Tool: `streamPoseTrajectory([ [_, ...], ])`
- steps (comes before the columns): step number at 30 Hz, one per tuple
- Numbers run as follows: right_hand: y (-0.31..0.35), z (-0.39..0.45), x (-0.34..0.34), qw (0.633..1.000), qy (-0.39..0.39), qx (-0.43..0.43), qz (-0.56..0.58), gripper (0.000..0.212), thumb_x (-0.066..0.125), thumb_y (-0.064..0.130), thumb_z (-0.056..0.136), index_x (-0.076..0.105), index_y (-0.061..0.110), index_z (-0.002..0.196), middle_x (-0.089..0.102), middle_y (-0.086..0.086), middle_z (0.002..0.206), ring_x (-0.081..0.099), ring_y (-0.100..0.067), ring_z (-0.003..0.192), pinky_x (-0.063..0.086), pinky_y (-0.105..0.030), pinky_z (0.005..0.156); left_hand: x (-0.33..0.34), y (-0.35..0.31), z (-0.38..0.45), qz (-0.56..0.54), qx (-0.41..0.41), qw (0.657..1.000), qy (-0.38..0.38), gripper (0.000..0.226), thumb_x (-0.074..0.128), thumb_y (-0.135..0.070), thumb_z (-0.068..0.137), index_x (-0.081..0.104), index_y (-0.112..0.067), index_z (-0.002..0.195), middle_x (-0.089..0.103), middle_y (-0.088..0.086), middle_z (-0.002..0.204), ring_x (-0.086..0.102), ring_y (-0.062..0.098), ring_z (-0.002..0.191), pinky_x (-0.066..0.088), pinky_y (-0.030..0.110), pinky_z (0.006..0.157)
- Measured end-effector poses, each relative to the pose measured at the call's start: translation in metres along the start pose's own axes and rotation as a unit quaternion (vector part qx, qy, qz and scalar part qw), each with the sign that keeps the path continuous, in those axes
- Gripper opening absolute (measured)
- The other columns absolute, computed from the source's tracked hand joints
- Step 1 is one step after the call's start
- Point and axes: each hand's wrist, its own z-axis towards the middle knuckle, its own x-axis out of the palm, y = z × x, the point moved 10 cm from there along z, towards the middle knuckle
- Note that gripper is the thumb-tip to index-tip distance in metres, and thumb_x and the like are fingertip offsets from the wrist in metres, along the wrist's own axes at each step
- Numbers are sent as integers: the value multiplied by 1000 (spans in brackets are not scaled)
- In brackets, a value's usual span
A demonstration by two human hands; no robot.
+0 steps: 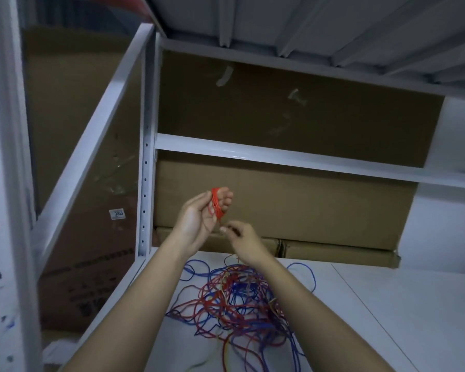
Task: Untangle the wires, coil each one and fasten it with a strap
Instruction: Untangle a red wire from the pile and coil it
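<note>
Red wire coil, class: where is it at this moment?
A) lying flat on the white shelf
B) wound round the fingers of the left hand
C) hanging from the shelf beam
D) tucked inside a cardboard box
B: the red wire coil is looped round the raised fingers of the left hand, held up above the tangled wires on the shelf.

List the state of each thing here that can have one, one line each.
red wire coil: wound in loops, held up above the shelf.
left hand: raised, fingers curled round the red wire coil.
right hand: fingertips pinching something thin just below the coil; too blurred to tell what.
wire pile: red and blue wires tangled, lying loose on the white shelf.
cardboard boxes: closed, stacked behind.
</note>
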Motion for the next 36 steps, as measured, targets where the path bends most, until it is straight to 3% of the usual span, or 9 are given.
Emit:
streamPoseTrajectory([
  [3,-1,-25,18,998,31,-22,-43,24,48,29,99,67,18,109,62,13,85,51,5,73,39,-15,67,-18,14,3,117,16,992,-36,33,24,-9,104,55,1,108,67,16,107,68,17,92,53,21,83],
  [5,9,-39,20,991,42,-72,-105,26,47,31,100,68,18,106,64,7,79,53,-4,68,40,-26,64,-29,26,2,239,24,970,-30,30,23,-11,105,51,-1,112,63,15,114,65,21,99,51,22,88],
  [11,3,-52,17,982,125,-55,-132,23,51,33,97,68,21,107,63,-4,75,46,-4,60,33,-21,56,-58,46,-10,575,9,816,52,29,29,-27,104,57,-19,108,67,-2,103,63,4,94,46,21,88],
  [14,-1,-46,4,983,108,-49,-143,20,54,29,96,70,22,104,65,1,85,51,-3,68,38,-20,61,-68,57,-19,613,-43,785,86,36,30,-31,104,61,-13,101,70,0,91,65,2,79,48,20,80],
  [20,-1,-27,-21,995,-34,-85,-45,9,66,22,89,71,28,83,62,4,83,55,-4,75,43,-18,68,-52,70,-32,532,-103,831,127,37,30,-24,105,59,-2,102,67,-1,72,56,7,59,44,17,65],
  [24,-19,-25,-7,997,-4,-32,63,13,66,17,89,69,25,79,59,7,68,50,-2,56,43,-19,57,-53,71,-40,515,-107,839,142,34,32,-22,104,60,-5,98,60,-8,61,50,7,56,41,17,64],
  [27,-34,-30,9,991,34,5,126,15,59,17,94,69,21,83,57,10,58,51,-6,52,45,-20,54,-53,57,-40,447,-74,886,97,34,31,-19,105,56,-9,84,50,-9,53,41,4,52,36,17,59],
  [32,-48,-50,30,991,118,-21,-50,27,59,27,94,60,36,69,58,8,65,54,-6,63,41,-17,63,-74,36,-32,299,-27,954,-19,37,27,-14,104,46,-11,73,37,-9,48,30,6,48,28,17,51],
  [36,-58,-63,19,973,157,-11,-171,31,59,29,94,56,25,64,54,-5,64,48,-16,59,36,-27,58,-79,34,-23,266,-6,962,-59,34,26,-14,105,47,-10,78,39,-9,49,30,4,47,28,17,51],
])
